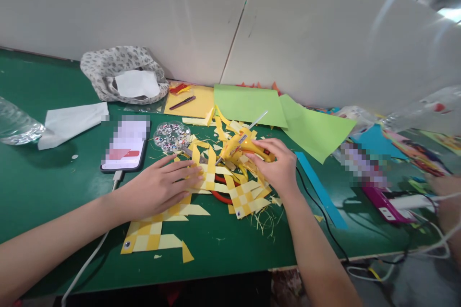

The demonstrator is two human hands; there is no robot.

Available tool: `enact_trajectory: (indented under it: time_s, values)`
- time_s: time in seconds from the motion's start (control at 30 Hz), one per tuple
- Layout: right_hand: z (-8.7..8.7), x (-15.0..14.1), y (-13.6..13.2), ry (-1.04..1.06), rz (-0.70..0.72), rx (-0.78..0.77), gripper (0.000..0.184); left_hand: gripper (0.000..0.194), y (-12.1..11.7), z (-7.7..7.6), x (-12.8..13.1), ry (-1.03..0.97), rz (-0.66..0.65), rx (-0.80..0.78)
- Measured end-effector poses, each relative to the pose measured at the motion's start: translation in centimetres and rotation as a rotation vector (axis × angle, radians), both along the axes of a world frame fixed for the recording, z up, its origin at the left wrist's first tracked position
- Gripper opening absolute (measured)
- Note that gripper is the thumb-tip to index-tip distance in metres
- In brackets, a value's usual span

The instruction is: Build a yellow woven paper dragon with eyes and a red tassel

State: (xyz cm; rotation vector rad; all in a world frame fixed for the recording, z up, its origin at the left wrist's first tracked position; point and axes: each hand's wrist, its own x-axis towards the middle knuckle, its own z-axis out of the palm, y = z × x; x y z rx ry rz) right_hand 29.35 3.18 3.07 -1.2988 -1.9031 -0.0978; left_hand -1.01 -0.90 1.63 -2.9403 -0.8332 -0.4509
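My left hand [162,186] lies flat, fingers stretched out, pressing on a woven strip of yellow and pale paper [207,177]. My right hand [277,165] is wrapped round a yellow glue gun [241,147] whose nozzle points left and down at the woven piece near my left fingertips. A second woven yellow piece [247,199] lies under my right wrist. A third one [151,235] lies near the table's front edge, below my left hand. Red-handled scissors [221,195] sit partly hidden under the paper.
A phone [124,146] on a white cable lies left of my hands, beside a round box of googly eyes [172,135]. Green paper sheets [281,115], a yellow sheet [190,101], a cloth bag [122,74], tissues [70,122], a plastic bottle [16,127] and a blue strip [317,189] surround them.
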Motion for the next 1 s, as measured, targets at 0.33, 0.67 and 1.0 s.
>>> enact_trajectory:
  time_s: [0.33, 0.67, 1.0]
  values:
    - [0.1, -0.3, -0.1, 0.0, 0.008, 0.005, 0.021, 0.036, 0.0, 0.0, 0.0, -0.012, -0.007, 0.0]
    - [-0.1, 0.0, 0.0, -0.065, 0.062, 0.122, 0.024, 0.034, 0.0, 0.0, 0.0, -0.017, -0.019, 0.009]
    - [-0.7, 0.8, 0.7, -0.065, -0.067, 0.069, 0.027, 0.034, -0.1, 0.0, 0.0, -0.023, -0.014, 0.026]
